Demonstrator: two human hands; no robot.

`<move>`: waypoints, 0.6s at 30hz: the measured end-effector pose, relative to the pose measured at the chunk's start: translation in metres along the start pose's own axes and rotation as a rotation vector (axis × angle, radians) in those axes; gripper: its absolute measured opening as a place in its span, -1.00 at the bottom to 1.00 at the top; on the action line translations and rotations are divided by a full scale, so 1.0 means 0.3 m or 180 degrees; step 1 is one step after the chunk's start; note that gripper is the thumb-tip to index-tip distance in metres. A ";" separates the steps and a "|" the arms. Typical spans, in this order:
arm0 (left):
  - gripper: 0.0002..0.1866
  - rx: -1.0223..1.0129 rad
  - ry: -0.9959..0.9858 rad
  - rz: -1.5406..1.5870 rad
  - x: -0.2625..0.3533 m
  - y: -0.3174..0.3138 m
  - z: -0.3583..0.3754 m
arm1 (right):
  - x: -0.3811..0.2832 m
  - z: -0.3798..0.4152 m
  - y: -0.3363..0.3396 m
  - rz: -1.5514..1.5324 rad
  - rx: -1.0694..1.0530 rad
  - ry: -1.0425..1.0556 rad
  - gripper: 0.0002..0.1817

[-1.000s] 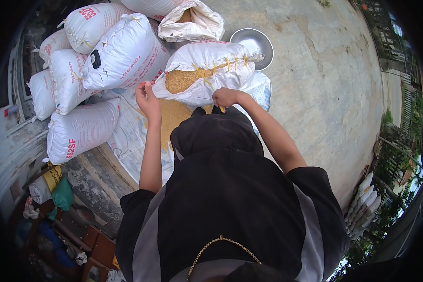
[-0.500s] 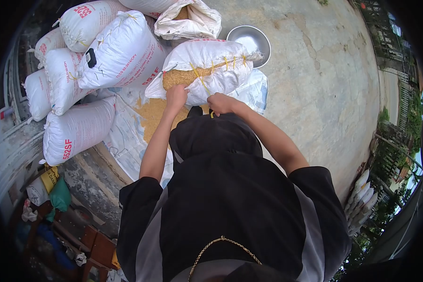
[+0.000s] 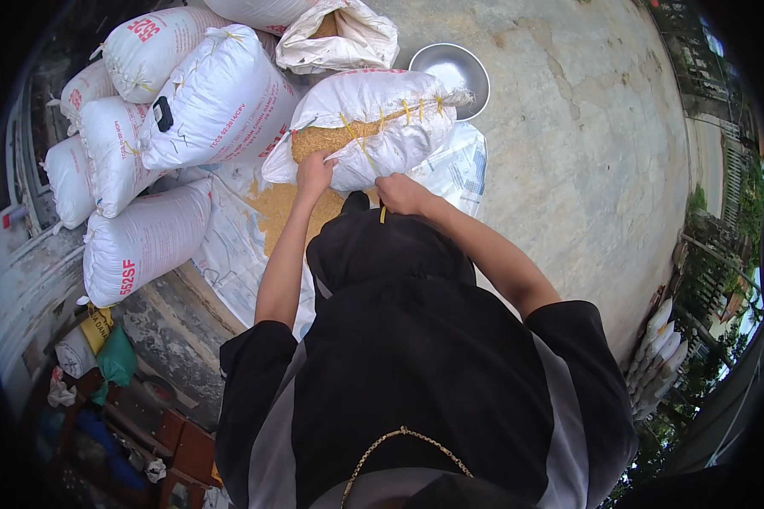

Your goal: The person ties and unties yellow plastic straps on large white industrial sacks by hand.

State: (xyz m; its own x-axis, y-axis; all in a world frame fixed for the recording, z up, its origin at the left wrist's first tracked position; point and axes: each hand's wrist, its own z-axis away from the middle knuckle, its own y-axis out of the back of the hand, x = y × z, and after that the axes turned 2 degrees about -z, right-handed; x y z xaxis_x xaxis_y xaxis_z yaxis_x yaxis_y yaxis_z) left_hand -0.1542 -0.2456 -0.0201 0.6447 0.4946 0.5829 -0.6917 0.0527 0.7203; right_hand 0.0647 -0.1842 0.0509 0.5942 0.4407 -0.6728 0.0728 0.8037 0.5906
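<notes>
A white woven sack (image 3: pixel 403 148) lies on its side in front of me, its long opening showing golden grain (image 3: pixel 317 142). Yellow twine (image 3: pixel 405 110) crosses the opening in several stitches, closer together at the right end. At the lower left lip of the opening, the fingers of my left hand (image 3: pixel 315 173) are closed on the sack's edge. My right hand (image 3: pixel 403 193) is closed on the twine at the sack's near side, and a loose yellow end hangs below it. Whether a needle is inside that hand is hidden.
Several full white sacks (image 3: pixel 221 102) are piled at the left. An open sack (image 3: pixel 348 42) of grain and a metal basin (image 3: pixel 452 76) stand behind. Grain is spilled on a plastic sheet (image 3: pixel 229 246) underneath. Concrete floor (image 3: pixel 586 170) extends to the right.
The twine between the opening and my right hand looks slightly shifted, and more of its yellow end shows below that hand. My left hand stays at the sack's edge.
</notes>
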 end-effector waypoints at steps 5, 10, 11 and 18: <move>-0.73 0.0054 -0.0026 0.0112 -0.002 0.000 0.000 | -0.007 -0.004 -0.008 -0.0056 -0.0086 -0.0046 -0.71; -0.74 0.0069 0.0015 0.0300 0.026 0.023 0.028 | -0.017 -0.020 -0.060 -0.0160 0.0071 -0.0222 -0.72; -0.75 0.0109 0.0050 0.0437 0.032 0.025 0.036 | -0.011 -0.030 -0.076 -0.0161 0.0078 -0.0208 -0.72; -0.72 -0.0018 -0.0225 0.0629 0.064 0.057 0.066 | 0.036 -0.102 -0.203 -0.1979 0.0196 -0.0399 -0.79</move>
State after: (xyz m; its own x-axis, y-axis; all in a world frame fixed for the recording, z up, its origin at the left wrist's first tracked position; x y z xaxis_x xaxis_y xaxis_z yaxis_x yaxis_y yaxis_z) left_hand -0.1474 -0.2524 0.0109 0.5174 0.4337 0.7376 -0.8086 -0.0344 0.5874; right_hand 0.0420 -0.2160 -0.0058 0.5150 -0.1539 -0.8433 0.4780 0.8682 0.1335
